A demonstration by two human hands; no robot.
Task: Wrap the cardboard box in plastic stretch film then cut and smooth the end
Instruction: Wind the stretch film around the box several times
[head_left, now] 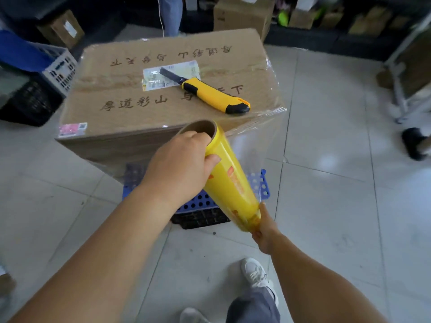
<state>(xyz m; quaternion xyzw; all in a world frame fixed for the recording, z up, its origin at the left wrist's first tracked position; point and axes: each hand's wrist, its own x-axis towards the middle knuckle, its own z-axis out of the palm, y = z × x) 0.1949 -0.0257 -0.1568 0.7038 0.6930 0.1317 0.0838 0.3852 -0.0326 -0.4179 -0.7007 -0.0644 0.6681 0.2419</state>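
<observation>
Both hands (pixel 179 164) — film roll (pixel 231 180), box (pixel 163 94)

Blue perforated crate (pixel 262 183) on a black one (pixel 200 219), pale floor tiles (pixel 326 206), stacked cartons (pixel 242 12) behind.

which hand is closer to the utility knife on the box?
Left. The left hand grips the film roll's top end just below the utility knife; the right hand holds the bottom end, farther off.
</observation>
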